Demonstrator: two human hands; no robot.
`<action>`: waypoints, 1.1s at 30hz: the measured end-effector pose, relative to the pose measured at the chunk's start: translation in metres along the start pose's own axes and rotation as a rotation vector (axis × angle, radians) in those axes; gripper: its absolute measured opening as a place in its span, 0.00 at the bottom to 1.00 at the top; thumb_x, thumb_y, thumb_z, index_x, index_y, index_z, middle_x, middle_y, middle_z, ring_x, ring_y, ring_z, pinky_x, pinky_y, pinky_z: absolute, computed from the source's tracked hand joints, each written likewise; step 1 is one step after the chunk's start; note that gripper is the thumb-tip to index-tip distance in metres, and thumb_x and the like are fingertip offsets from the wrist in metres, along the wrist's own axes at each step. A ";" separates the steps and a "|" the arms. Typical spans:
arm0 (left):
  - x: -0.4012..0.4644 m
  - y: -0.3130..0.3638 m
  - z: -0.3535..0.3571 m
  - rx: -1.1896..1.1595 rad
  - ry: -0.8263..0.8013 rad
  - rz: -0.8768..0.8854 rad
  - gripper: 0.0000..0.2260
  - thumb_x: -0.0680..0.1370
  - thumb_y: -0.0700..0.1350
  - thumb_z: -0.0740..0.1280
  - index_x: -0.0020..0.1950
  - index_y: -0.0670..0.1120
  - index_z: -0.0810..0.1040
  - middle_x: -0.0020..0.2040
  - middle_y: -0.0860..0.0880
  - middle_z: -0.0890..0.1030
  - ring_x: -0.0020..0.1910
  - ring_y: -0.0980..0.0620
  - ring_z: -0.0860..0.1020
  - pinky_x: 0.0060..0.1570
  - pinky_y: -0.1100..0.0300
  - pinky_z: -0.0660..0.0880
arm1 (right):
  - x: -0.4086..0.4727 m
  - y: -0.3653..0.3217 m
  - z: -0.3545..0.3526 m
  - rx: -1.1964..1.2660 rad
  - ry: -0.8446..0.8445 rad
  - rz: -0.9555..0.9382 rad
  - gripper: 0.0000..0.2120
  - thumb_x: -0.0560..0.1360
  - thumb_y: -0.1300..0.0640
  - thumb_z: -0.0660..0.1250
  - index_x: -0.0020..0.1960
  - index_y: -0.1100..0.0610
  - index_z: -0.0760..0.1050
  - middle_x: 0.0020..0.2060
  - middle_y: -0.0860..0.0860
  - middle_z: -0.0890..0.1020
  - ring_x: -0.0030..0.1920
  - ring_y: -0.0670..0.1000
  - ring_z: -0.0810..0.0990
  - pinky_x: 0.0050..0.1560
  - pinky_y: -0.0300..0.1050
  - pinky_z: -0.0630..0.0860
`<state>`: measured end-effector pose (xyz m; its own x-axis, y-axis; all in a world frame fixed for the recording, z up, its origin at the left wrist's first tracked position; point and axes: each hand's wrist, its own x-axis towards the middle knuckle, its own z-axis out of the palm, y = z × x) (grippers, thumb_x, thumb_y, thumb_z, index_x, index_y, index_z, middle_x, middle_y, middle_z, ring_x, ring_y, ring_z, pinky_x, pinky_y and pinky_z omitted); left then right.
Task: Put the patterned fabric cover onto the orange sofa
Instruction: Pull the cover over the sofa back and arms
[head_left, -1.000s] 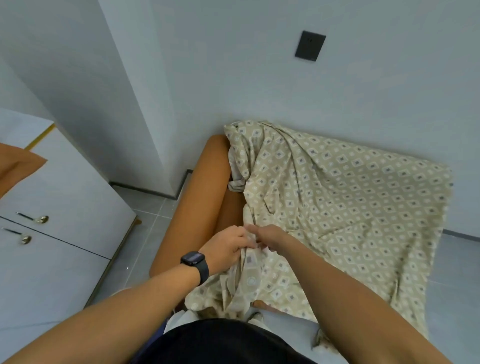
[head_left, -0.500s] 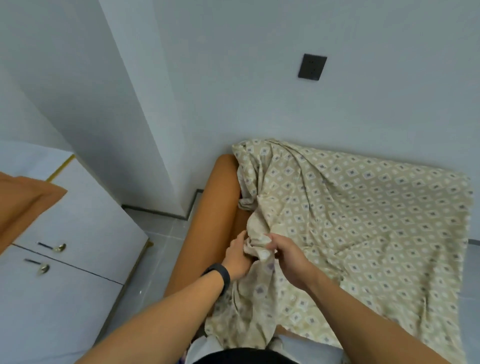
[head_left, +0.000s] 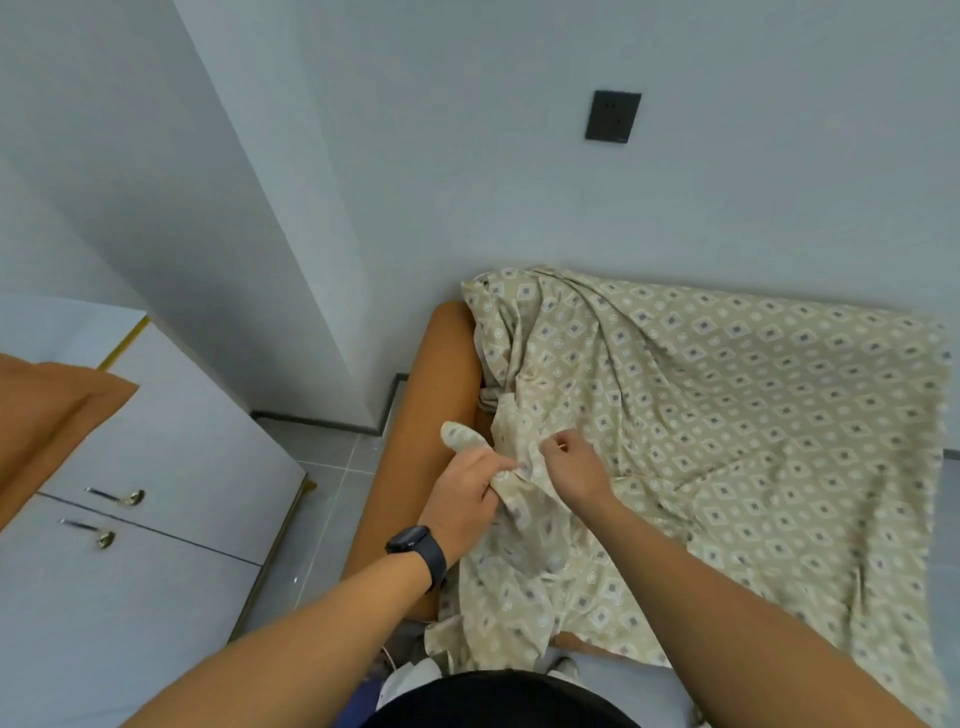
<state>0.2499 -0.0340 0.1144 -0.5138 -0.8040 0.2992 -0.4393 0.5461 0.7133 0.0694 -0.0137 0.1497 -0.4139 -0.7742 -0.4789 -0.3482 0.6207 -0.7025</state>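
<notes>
The beige patterned fabric cover (head_left: 727, 415) lies draped over most of the orange sofa (head_left: 441, 395), whose left armrest stays bare. My left hand (head_left: 467, 493), with a black watch on the wrist, grips a bunched edge of the cover near the armrest; a fold of cloth sticks up above its fingers. Right beside it, my right hand (head_left: 571, 467) pinches the same edge of the cover. The sofa's seat and back are hidden under the cloth.
A white cabinet (head_left: 156, 467) with two metal handles stands at the left, with an orange cushion (head_left: 47, 415) on top. A white wall with a dark socket (head_left: 613, 117) runs behind the sofa. Grey floor tiles (head_left: 322, 493) show between cabinet and sofa.
Both hands have moved up the cover's left edge towards the armrest, gathering cloth, and a fold now pokes above my left hand. The view has tilted upward.
</notes>
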 end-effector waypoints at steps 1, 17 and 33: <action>-0.005 0.001 0.000 0.033 -0.016 0.055 0.19 0.72 0.29 0.65 0.58 0.46 0.82 0.50 0.51 0.79 0.52 0.53 0.76 0.54 0.66 0.71 | 0.001 -0.012 0.004 0.051 -0.121 0.068 0.22 0.78 0.40 0.61 0.49 0.59 0.78 0.45 0.51 0.82 0.45 0.50 0.79 0.50 0.47 0.76; 0.016 -0.020 -0.040 -1.033 0.066 -1.067 0.17 0.81 0.54 0.64 0.65 0.46 0.76 0.60 0.41 0.79 0.54 0.45 0.80 0.59 0.48 0.76 | -0.020 -0.011 0.013 0.666 -0.571 -0.008 0.14 0.57 0.55 0.68 0.32 0.53 0.62 0.33 0.50 0.67 0.36 0.49 0.66 0.46 0.46 0.66; 0.011 -0.007 -0.064 -1.036 -0.447 -0.842 0.17 0.76 0.32 0.58 0.48 0.43 0.87 0.46 0.44 0.85 0.46 0.51 0.82 0.50 0.57 0.78 | 0.003 -0.061 0.031 -0.148 -0.321 0.175 0.22 0.78 0.36 0.62 0.49 0.55 0.77 0.40 0.51 0.78 0.36 0.49 0.73 0.35 0.41 0.69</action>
<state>0.2944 -0.0621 0.1532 -0.6458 -0.5500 -0.5295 -0.0943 -0.6308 0.7702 0.1155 -0.0581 0.1751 -0.2023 -0.6396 -0.7416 -0.4228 0.7401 -0.5230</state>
